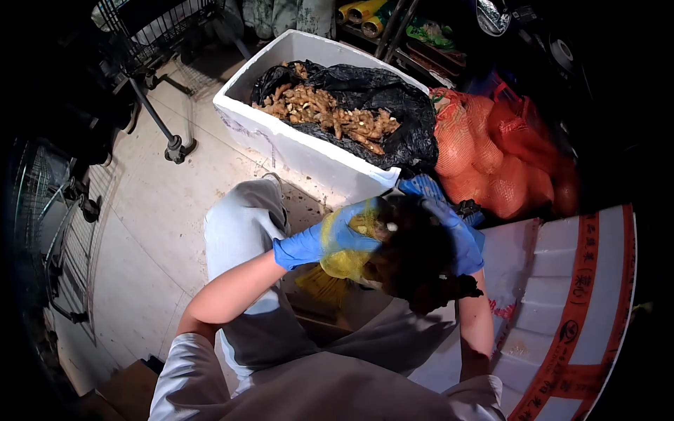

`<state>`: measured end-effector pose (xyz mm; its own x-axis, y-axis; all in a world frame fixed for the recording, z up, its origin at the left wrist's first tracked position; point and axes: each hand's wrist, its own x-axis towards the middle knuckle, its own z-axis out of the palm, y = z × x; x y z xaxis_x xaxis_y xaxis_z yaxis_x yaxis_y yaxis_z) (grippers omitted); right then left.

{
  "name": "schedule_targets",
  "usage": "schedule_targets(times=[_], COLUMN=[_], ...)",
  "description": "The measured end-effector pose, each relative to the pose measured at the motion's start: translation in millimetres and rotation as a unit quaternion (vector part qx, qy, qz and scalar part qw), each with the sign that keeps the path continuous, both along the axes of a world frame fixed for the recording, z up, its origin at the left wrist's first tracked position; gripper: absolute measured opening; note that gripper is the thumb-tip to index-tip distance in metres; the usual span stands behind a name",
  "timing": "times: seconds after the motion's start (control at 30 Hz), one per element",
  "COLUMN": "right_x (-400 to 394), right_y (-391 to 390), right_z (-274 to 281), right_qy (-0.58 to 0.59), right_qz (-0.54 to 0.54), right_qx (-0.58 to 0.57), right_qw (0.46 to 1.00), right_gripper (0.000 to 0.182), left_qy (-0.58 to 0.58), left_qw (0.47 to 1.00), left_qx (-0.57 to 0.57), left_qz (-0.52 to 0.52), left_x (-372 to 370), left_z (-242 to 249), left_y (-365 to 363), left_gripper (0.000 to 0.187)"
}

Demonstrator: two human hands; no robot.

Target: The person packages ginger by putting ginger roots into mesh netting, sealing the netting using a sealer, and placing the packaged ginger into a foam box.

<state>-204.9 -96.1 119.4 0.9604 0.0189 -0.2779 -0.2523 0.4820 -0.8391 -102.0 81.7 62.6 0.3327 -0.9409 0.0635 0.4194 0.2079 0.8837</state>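
Pale floor (147, 231) behind, left fingers (359, 241) around yellow mesh (344, 265), right fingers (444, 212), grip unclear, beside shadowed clump (414, 259)

produce stockroom, foam box of ginger (330, 116), onion sacks (484, 154), metal trolleys (168, 119)

- Left hand (351, 231), blue-gloved, gripping yellow netting (342, 265)
- Right hand (465, 242), also gloved, at a dark mass (414, 256), unclear
- Ginger (309, 105) on black plastic (382, 88) inside a white box (309, 160)
- Red net sacks (484, 158) beside the box
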Motion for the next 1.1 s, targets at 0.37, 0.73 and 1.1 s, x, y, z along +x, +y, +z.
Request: schedule_targets(times=[0.37, 0.73, 1.1], right_x=[55, 82, 81], right_y=[2, 14, -18], right_z=[-10, 2, 38], right_qy=[-0.093, -0.068, -0.124], right_qz=[0.172, 0.119, 0.342], right_qx=[-0.202, -0.232, -0.375], right_qw=[0.96, 0.963, 0.853], right_gripper=[0.022, 0.01, 0.02], left_qy=[-0.126, 0.175, 0.083], left_qw=[0.986, 0.977, 0.989], left_qx=[-0.031, 0.023, 0.088], left_qz=[-0.107, -0.122, -0.08], left_x=[-8, 5, 12], left_z=[-12, -23, -3], left_y=[8, 11, 1], left_gripper=[0.059, 0.056, 0.055])
